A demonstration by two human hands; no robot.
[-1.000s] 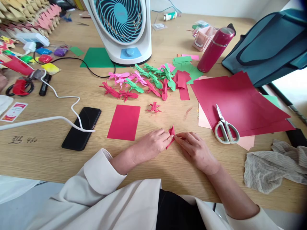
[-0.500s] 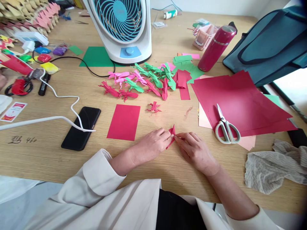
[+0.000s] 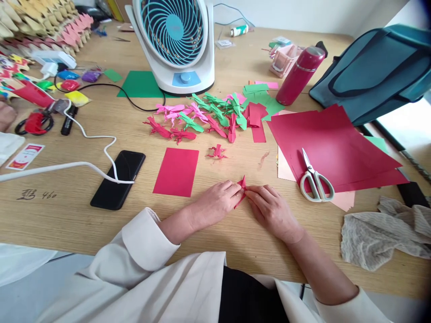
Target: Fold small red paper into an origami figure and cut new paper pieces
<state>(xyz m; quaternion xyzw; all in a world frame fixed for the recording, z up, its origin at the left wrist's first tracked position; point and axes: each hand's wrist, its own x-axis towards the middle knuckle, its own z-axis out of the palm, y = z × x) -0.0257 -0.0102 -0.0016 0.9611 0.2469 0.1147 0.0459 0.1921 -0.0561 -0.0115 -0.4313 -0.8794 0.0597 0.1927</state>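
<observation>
A small folded piece of red paper [image 3: 243, 183] is pinched between my hands at the front of the table. My left hand [image 3: 220, 198] has its closed fingers on the paper's left side. From the right, my right hand [image 3: 271, 211] grips the paper's edge with thumb and fingertips. The fingers hide part of the folds. Just beyond my hands lies a small red origami figure [image 3: 217, 151] with thin legs. A flat red paper sheet [image 3: 177, 172] rests to the left of it.
Several pink, green and red origami figures [image 3: 188, 121] lie before a fan [image 3: 183, 49]. Scissors [image 3: 315, 179] rest on large red sheets [image 3: 340, 143] at right, near a red bottle [image 3: 301, 76]. A phone [image 3: 117, 179] lies left under a white cable. Another person's hand [image 3: 6, 115] shows far left.
The camera view has tilted and shifted slightly, so the scene sits a little lower and the left side further right. Both hands keep their hold on the folded paper.
</observation>
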